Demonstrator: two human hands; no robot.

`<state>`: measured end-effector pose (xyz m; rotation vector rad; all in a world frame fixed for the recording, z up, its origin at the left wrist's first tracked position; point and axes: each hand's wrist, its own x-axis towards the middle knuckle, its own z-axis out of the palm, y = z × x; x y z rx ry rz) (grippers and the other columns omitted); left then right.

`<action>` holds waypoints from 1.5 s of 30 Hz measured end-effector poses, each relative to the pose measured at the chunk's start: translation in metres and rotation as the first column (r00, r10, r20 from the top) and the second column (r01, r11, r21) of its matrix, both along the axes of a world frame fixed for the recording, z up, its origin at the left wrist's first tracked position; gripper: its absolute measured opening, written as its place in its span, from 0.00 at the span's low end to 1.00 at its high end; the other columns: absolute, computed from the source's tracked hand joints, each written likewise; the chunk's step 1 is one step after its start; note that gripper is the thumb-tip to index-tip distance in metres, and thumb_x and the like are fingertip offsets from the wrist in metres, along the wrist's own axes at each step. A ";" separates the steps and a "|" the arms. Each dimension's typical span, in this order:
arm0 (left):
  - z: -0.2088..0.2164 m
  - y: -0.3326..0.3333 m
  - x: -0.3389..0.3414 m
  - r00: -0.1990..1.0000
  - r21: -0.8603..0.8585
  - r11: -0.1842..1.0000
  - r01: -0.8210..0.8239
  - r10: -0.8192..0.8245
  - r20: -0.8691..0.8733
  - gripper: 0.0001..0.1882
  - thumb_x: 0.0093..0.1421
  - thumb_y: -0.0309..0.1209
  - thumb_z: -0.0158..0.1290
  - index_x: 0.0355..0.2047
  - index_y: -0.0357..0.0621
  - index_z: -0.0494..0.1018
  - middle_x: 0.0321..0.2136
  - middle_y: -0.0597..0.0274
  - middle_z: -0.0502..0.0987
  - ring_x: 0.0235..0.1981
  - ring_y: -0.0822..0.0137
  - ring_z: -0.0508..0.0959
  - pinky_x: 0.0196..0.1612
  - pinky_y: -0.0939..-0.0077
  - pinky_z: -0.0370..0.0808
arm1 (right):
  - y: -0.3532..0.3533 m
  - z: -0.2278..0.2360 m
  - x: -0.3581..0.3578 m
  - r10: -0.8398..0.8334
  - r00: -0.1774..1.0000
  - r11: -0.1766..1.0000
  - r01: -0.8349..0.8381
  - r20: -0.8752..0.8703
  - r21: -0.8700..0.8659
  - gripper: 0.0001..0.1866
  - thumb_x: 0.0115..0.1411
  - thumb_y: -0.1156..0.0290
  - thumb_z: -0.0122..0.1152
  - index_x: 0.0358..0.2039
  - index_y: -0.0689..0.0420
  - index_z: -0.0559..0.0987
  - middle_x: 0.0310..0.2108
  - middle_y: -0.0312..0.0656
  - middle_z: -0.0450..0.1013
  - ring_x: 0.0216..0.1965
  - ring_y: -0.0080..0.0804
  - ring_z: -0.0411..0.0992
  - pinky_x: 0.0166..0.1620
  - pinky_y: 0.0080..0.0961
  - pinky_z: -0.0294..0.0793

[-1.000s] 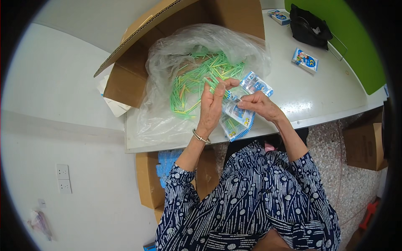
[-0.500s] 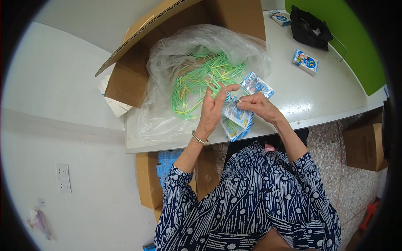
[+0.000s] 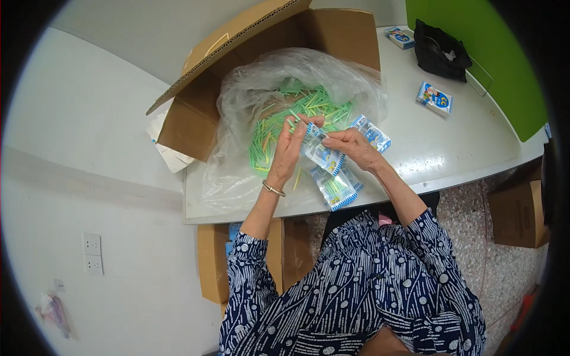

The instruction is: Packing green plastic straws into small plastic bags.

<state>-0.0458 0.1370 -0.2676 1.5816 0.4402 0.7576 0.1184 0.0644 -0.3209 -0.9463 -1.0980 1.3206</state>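
The left hand (image 3: pixel 287 153) grips a few green straws (image 3: pixel 293 121), their ends poking out past its fingers. The right hand (image 3: pixel 354 148) pinches the right edge of a clear-and-blue printed plastic pouch (image 3: pixel 323 156), whose upper end meets the left hand's fingers; whether those fingers grip it too, I cannot tell. Compared with half a second ago, this pouch is drawn up and leftward, so the straw-filled pouch (image 3: pixel 336 188) below the right hand, nearest the person, is less covered. That suggests a single pouch is being handled on its own, its upper end beside the straws. Another printed pouch (image 3: pixel 374 136) lies just beyond the right hand on the bench (image 3: pixel 415 154). Beyond the left hand, the straw heap (image 3: pixel 325 105) sits in a clear plastic bag (image 3: pixel 240 95); a loose yellowish straw (image 3: pixel 297 180) lies right of the left wrist.
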 end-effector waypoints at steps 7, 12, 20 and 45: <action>0.003 0.027 -0.010 0.986 0.259 0.954 -0.153 0.165 -0.025 0.21 0.65 0.39 0.43 0.52 0.38 0.61 0.43 0.57 0.73 0.45 0.70 0.71 0.49 0.76 0.67 | 0.027 -0.001 -0.005 -0.042 0.995 0.996 0.050 -0.095 0.077 0.15 0.60 0.65 0.58 0.42 0.63 0.78 0.32 0.32 0.75 0.32 0.14 0.69 0.36 0.13 0.68; -0.007 0.034 -0.016 0.891 0.490 0.865 -0.108 0.303 -0.338 0.19 0.57 0.33 0.54 0.48 0.43 0.67 0.32 0.63 0.77 0.31 0.77 0.73 0.36 0.79 0.71 | 0.023 0.004 -0.007 0.018 0.989 0.999 -0.013 -0.149 0.034 0.13 0.58 0.66 0.59 0.38 0.62 0.80 0.32 0.29 0.74 0.35 0.13 0.67 0.41 0.13 0.64; 0.014 0.005 0.004 0.981 0.102 0.994 -0.025 0.044 -0.191 0.18 0.54 0.27 0.57 0.45 0.38 0.68 0.35 0.65 0.75 0.37 0.76 0.73 0.38 0.82 0.70 | 0.006 -0.019 0.006 0.014 0.998 0.999 -0.012 0.060 -0.034 0.12 0.53 0.62 0.65 0.25 0.60 0.81 0.17 0.25 0.65 0.19 0.10 0.57 0.21 0.16 0.51; -0.054 -0.028 -0.023 0.813 0.582 0.812 0.051 0.305 -0.496 0.21 0.50 0.34 0.59 0.43 0.40 0.69 0.37 0.56 0.75 0.38 0.59 0.74 0.43 0.70 0.70 | -0.032 -0.063 0.059 -0.539 0.042 0.733 0.515 0.841 0.444 0.18 0.50 0.59 0.64 0.36 0.59 0.78 0.37 0.43 0.70 0.42 0.41 0.65 0.44 0.36 0.63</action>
